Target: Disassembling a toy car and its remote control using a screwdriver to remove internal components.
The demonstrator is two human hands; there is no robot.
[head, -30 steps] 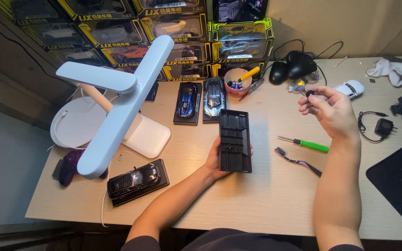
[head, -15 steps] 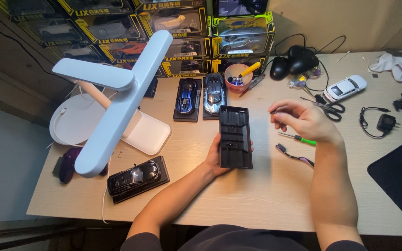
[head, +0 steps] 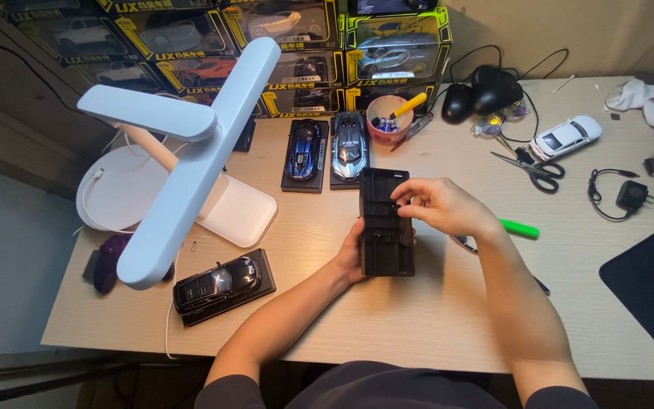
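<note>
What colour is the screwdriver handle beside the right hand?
Bright green screwdriver handle, head view.

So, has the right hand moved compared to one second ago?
Yes. The right hand moved left, away from the white toy car, and now rests over the black base plate.

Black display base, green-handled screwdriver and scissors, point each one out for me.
black display base (head: 387, 242), head view, on its lower middle panel.
green-handled screwdriver (head: 520, 229), head view, on the green handle.
scissors (head: 537, 170), head view, near the pivot by the black handles.

Desk lamp (head: 183, 163) — scissors (head: 533, 166) — white car (head: 567, 136)
</note>
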